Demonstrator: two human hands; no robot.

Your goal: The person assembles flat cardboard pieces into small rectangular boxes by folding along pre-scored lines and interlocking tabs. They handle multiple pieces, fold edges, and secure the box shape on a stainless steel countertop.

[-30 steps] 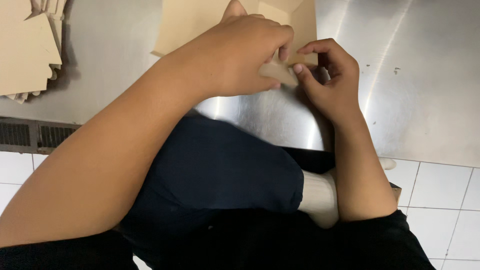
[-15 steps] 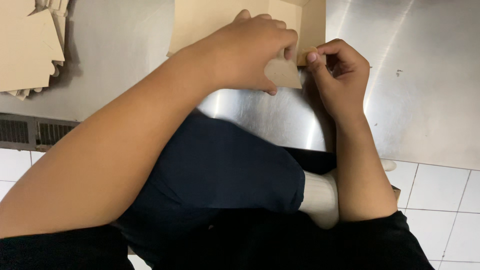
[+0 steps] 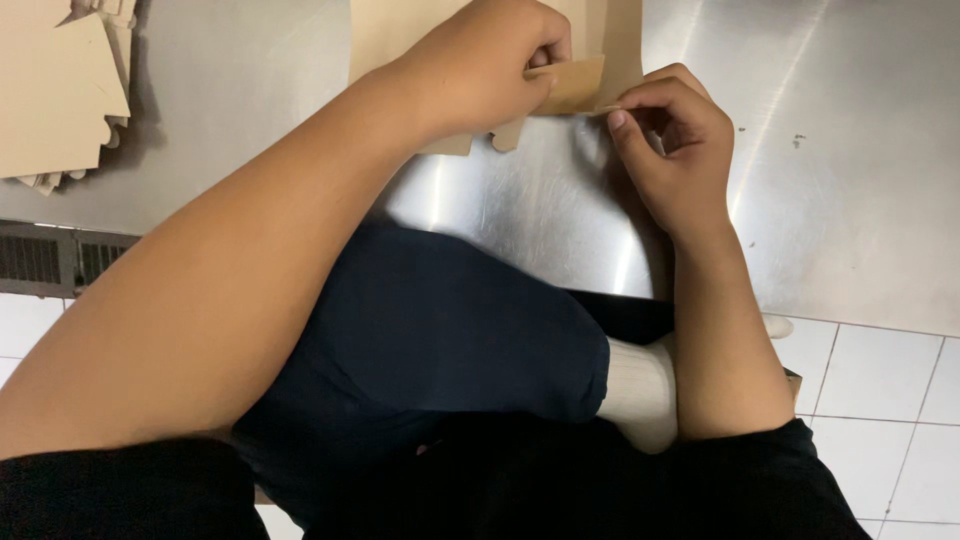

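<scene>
At the top centre of the frame, the left hand (image 3: 490, 65) and right hand (image 3: 670, 150) both have fingers pinched on a tan cardboard sheet (image 3: 585, 80) over the steel counter (image 3: 830, 170). Folding cleanly probably needs pressure close to the crease.

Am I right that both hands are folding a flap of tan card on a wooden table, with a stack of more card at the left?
Not quite: the table is shiny metal, not wooden, as the head view shows. The rest holds: the left hand and right hand both pinch a flap of the tan card, and a stack of card lies at the left.
</scene>
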